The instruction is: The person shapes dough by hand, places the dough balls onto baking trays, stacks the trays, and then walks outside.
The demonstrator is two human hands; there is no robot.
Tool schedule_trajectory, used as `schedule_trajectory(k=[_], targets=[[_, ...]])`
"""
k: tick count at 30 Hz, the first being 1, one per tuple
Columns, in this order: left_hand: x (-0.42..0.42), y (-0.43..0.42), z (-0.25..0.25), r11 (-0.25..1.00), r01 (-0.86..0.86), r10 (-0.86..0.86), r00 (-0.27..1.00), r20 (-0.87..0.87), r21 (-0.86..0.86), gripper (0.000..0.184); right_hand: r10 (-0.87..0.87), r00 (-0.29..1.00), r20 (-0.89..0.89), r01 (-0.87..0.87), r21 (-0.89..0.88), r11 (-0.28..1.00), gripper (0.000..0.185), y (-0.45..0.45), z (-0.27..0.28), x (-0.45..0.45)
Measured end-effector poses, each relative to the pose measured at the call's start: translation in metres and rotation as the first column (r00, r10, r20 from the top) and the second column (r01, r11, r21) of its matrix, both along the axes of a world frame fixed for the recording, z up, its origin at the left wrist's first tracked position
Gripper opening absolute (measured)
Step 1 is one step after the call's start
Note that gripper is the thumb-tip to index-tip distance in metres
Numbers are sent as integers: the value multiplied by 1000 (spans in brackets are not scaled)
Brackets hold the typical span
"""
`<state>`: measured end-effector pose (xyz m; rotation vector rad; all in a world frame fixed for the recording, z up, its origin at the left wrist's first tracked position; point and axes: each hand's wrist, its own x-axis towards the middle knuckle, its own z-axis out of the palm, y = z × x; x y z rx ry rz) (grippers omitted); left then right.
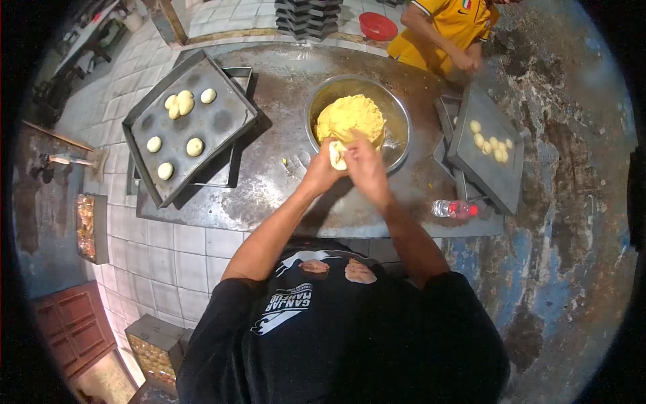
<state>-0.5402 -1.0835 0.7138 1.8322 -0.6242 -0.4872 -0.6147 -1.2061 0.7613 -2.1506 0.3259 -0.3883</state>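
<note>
My left hand (pixel 322 172) is closed around a pale piece of dough (pixel 337 156), cupped just in front of a large metal bowl (pixel 402 149). My right hand (pixel 367 167) is right beside it, slightly blurred, its fingers bent together at the dough's upper edge. What those fingers pinch, if anything, is hidden. Inside the bowl, behind both hands, sits a big mound of crumbly yellow filling (pixel 351 116). To the left, a dark baking tray (pixel 149 121) carries several round dough balls (pixel 195 147), some of them touching.
The left tray rests askew on another tray (pixel 232 165). At right, a tilted tray (pixel 471 160) holds several small dough balls (pixel 494 143). A water bottle (pixel 452 209) lies near the metal table's (pixel 269 195) front edge. A person in yellow (pixel 441 37) is across the table, near a red basin (pixel 378 26).
</note>
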Motion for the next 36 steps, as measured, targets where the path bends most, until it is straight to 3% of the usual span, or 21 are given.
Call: schedule_trajectory(k=[1, 2, 4, 6, 8, 9, 10, 12, 14, 15, 17, 18, 20, 22, 24, 25, 29, 30, 32, 34, 36], targets=[[-7, -2, -5, 995, -70, 71, 997, 13, -66, 66, 191, 968, 160, -72, -555, 829, 49, 6, -11, -7], [-12, 1, -7, 996, -70, 72, 997, 25, -59, 66, 190, 966, 173, -66, -549, 833, 49, 7, -11, -18], [-21, 10, 2, 963, -70, -26, 938, -346, -261, 60, 113, 979, 170, -80, -190, 978, 45, 5, 1, -38], [-40, 13, 24, 926, -122, -41, 908, -417, -357, 37, -127, 979, 161, 97, 183, 978, 42, 6, 19, -57], [-59, 20, 41, 881, -174, -177, 741, -648, -440, 35, -16, 997, 71, 7, 124, 992, 44, 8, 3, -71], [-71, 13, 37, 849, -222, -137, 784, -605, -480, 31, -28, 997, 76, 22, 86, 996, 44, 8, 0, -77], [-79, 21, 37, 950, -239, 146, 909, -390, -201, 35, -13, 996, 87, 9, 54, 999, 44, 14, -5, -80], [-84, 32, 33, 973, -116, 70, 971, -228, -197, 58, -97, 984, 150, -38, 704, 709, 38, 21, -20, -72], [-91, 39, 25, 955, -156, 139, 987, -85, -253, 58, 53, 996, 69, -83, 941, 329, 30, 19, -18, -73], [-93, 45, 21, 937, -157, 184, 981, 58, -313, 59, 77, 994, 72, -93, 943, 319, 30, 17, -14, -71], [-97, 76, 45, 975, -136, 141, 990, 21, -176, 62, 400, 915, -53, -276, 642, 716, 22, 14, -7, -63], [-94, 87, 44, 985, -110, 115, 993, 29, -131, 65, 419, 907, -50, -290, 645, 707, 22, 23, 8, -60], [-82, 108, 41, 992, -97, 100, 994, 35, -82, 67, 625, 780, 21, -625, -4, 780, 19, 50, 38, -54], [-66, 126, 45, 989, -149, 145, 953, -264, 3, 62, 561, 822, 94, -569, 151, 808, 26, 74, 25, -38], [-58, 141, 47, 966, -247, 199, 895, -400, -73, 60, 120, 926, 357, -271, 410, 871, 35, 99, 13, -17], [-52, 145, 44, 917, -341, 210, 854, -476, -207, 63, 228, 871, 434, -270, 36, 962, 40, 108, 4, -9], [-36, 163, 44, 711, -546, 188, 754, -629, -443, 65, 353, 884, 307, -357, -44, 933, 38, 170, -15, 15], [-24, 171, 41, 673, -552, 192, 773, -604, -492, 62, 331, 920, 209, -392, 456, 799, 36, 182, -16, 33], [4, 198, 34, 731, -529, 250, 795, -553, -430, 56, 407, 914, -9, -14, 998, 54, 32, 205, -19, 68], [41, 221, 20, 676, -601, 203, 709, -675, -427, 53, 439, 896, -66, 72, 997, 4, 32, 218, -16, 106], [76, 239, 16, 612, -652, 203, 677, -708, -448, 57, 653, 744, -143, 49, 986, 160, 29, 215, -33, 168]])
